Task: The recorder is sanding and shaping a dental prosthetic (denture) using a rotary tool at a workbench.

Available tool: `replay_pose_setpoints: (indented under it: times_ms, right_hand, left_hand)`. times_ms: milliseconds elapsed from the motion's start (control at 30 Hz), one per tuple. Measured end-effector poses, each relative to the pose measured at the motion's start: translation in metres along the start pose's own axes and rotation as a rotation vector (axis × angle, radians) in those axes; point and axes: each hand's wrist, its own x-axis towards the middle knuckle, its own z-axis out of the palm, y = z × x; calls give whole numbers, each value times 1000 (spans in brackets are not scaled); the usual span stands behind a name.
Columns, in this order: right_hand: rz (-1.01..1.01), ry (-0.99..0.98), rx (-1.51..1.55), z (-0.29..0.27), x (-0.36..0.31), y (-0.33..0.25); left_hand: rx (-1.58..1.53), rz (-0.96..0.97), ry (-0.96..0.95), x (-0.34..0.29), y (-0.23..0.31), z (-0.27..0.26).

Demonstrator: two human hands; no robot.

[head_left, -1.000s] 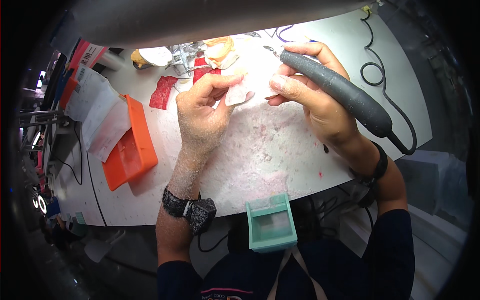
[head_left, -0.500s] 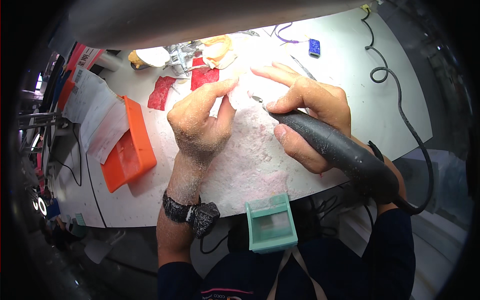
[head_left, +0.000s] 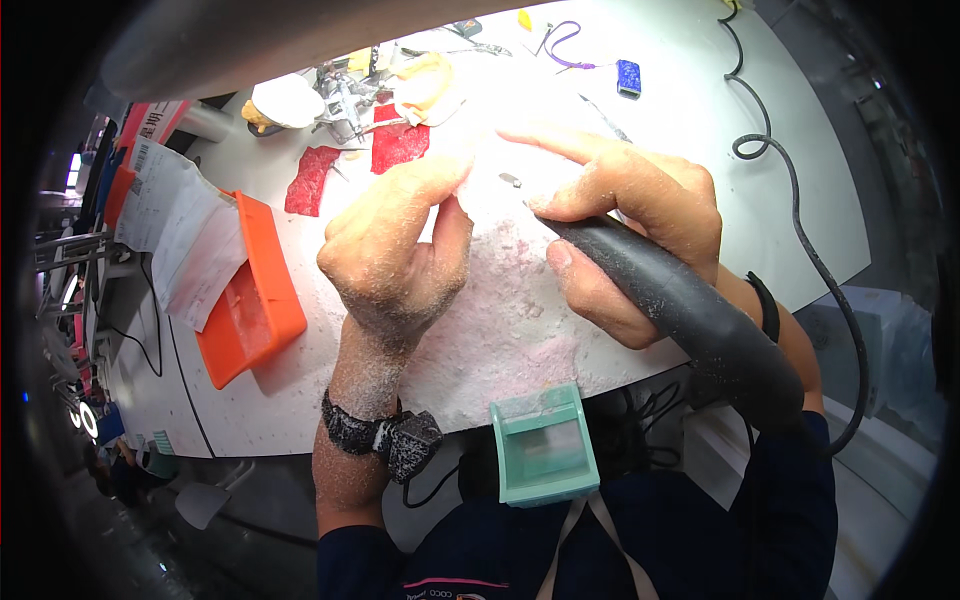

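Note:
My right hand (head_left: 665, 205) grips a thick black rotary handpiece (head_left: 680, 290), its body slanting back toward my right forearm. A small metal bur (head_left: 510, 181) sticks out of its front end, pointing toward my left fingertips. My left hand (head_left: 395, 240), coated in white dust, is closed in a pinch between thumb and fingers. Whatever it holds is lost in the bright glare. Pale, pinkish-white powder (head_left: 500, 330) lies thick on the white table under both hands.
At left stands an orange tray (head_left: 288, 300) with papers (head_left: 190, 235) leaning in it. A teal tray (head_left: 548, 491) sits at the front edge. Red sheets (head_left: 400, 150), a metal frame (head_left: 343, 105) and a blue block (head_left: 628, 78) lie farther back. A black cable (head_left: 797, 200) runs along the right; a lamp (head_left: 300, 50) hangs overhead.
My left hand has shifted slightly left, and my right hand slightly right with the handpiece. The back of the table shows a little more as the view has shifted.

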Motion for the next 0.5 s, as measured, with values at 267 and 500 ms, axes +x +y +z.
replay_pose_setpoints:
  times_ms: [267, 500]
  right_hand:
    - [5, -15, 4, -2, -1, 2]
    - [182, -188, 317, -15, 2, -3]
  left_hand:
    - [9, 0, -11, -1, 0, 1]
    - [-531, -470, -76, -6, -21, 3]
